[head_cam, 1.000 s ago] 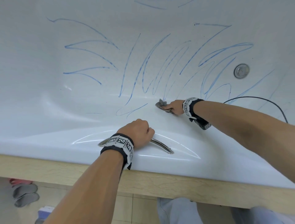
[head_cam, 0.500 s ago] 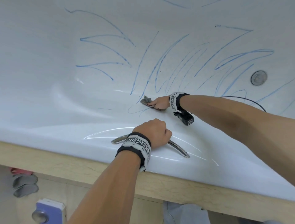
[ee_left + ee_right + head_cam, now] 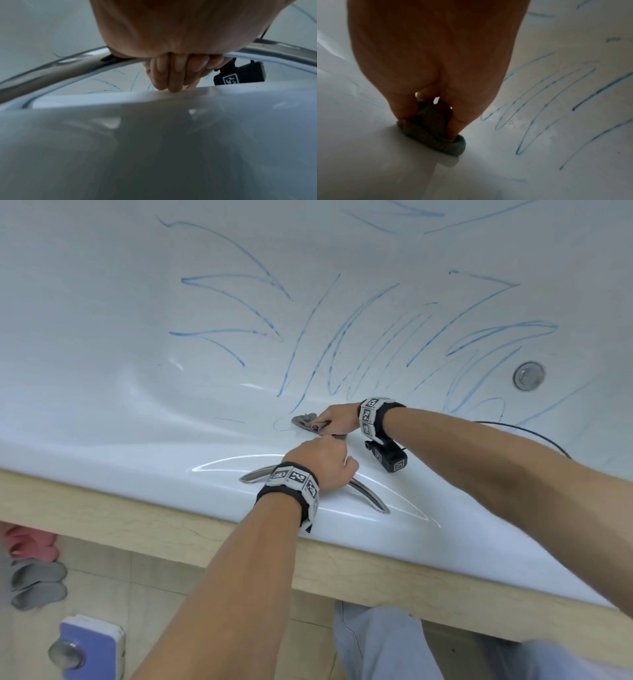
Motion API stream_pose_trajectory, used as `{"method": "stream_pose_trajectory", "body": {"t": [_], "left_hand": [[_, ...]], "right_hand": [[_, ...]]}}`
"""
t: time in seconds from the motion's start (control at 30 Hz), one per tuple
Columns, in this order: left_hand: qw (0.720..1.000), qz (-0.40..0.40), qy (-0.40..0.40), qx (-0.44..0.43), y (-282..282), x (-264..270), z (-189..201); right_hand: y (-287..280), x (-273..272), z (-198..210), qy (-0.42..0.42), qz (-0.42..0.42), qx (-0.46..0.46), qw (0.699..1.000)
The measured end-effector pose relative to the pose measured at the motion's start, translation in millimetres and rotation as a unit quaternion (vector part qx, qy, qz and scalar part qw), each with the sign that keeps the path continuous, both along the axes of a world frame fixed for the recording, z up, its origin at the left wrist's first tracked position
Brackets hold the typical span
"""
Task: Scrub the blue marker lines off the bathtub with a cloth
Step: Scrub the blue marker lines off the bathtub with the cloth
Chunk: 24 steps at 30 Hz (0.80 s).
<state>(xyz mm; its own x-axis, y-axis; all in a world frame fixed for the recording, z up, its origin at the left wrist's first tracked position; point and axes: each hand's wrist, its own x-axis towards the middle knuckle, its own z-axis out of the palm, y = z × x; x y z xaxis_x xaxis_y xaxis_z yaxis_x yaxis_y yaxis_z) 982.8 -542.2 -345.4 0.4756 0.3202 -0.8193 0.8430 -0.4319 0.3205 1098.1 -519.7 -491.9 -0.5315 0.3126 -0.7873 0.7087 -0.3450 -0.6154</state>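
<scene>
White and glossy, the bathtub [image 3: 102, 392] fills most of what I see, and its near rim sits on a beige ledge [image 3: 137, 529] with a stone pattern. Many blue marker lines [image 3: 346, 344] run over the inner wall as long loops and strokes, from the left side across to the round metal drain cover [image 3: 529, 375] near the right end. More blue strokes show at the far top edge.

My left hand [image 3: 322, 463] is on the near rim, with its fingers [image 3: 173, 75] curled fully around the curved metal grab handle [image 3: 368, 496] that is fixed there. The fingertips come back under the bar and touch the white surface of the tub.

My right hand [image 3: 334, 419] reaches over the rim, down onto the inner slope just beyond the handle. It holds a small grey cloth [image 3: 305, 421], bunched into a wad. In the right wrist view my fingers [image 3: 455, 121] pinch the cloth [image 3: 433, 134] from both sides and press it against the tub surface. The cloth lies at the lower end of the marker strokes, on a thin faint blue loop, and the strong blue lines start just beside it on the right.

Both wrists carry black bands with square printed markers, and a thin black cable [image 3: 534, 436] lies inside the tub behind my right forearm.

On the tiled floor [image 3: 164, 583] below the ledge I see grey slippers [image 3: 37, 583], something pink [image 3: 30, 542] beside them, and a purple and white object [image 3: 89, 645] whose kind I cannot tell.
</scene>
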Motion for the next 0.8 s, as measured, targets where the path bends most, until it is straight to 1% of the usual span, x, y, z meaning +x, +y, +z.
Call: {"method": "stream_pose_trajectory", "body": {"t": [0.1,0.13,0.17,0.2,0.23,0.27,0.3,0.37,0.4,0.43,0.5,0.57,0.6,0.63,0.67,0.7,0.73,0.77,0.8], "left_hand": [[0.998,-0.001,-0.053,0.021,0,-8,4],[0.997,0.0,-0.072,0.029,0,-13,6],[0.996,0.001,-0.084,0.038,2,-21,8],[0.995,0.004,-0.085,0.047,5,-31,10],[0.996,0.013,-0.072,0.048,11,-43,12],[0.998,0.028,-0.048,0.038,17,-56,12],[0.999,0.044,-0.017,0.026,25,-67,12],[0.998,0.053,0.023,0.028,36,-82,7],[0.998,0.04,0.028,0.035,38,-83,3],[0.999,0.02,0.03,0.041,36,-79,1],[0.997,-0.014,0.03,0.067,30,-70,-3],[0.992,-0.019,0.022,0.12,24,-68,-8],[0.989,-0.013,0.017,0.147,22,-69,-11],[0.986,-0.007,0.009,0.165,21,-72,-12],[0.985,-0.003,0.0,0.174,20,-74,-13],[0.984,-0.003,-0.007,0.177,20,-75,-14],[0.984,-0.006,-0.012,0.177,20,-75,-15],[0.984,-0.006,-0.013,0.179,20,-75,-14],[0.984,-0.005,-0.015,0.179,20,-76,-14]], "right_hand": [[-3,11,1,-0.013,-0.043,0.022,0.999],[-4,16,-1,-0.007,-0.078,0.022,0.997],[-4,22,-2,0.008,-0.134,0.006,0.991],[-5,27,-1,0.033,-0.218,-0.033,0.975],[-5,32,0,0.058,-0.303,-0.088,0.947],[-4,37,2,0.072,-0.362,-0.134,0.92],[-3,41,4,0.078,-0.386,-0.158,0.906],[1,48,4,0.052,-0.368,-0.144,0.917],[2,50,4,0.044,-0.371,-0.136,0.917],[1,52,3,0.052,-0.39,-0.138,0.909],[4,49,-1,0.083,-0.442,-0.166,0.878],[4,43,-3,0.12,-0.49,-0.221,0.835],[4,38,-9,0.135,-0.501,-0.239,0.821],[2,34,-15,0.128,-0.489,-0.232,0.831],[0,29,-20,0.1,-0.448,-0.194,0.867],[-3,26,-27,0.061,-0.373,-0.139,0.915],[-6,23,-32,0.025,-0.274,-0.08,0.958],[-7,21,-33,-0.005,-0.173,-0.027,0.985],[-7,20,-33,-0.024,-0.097,0.016,0.995]]}}
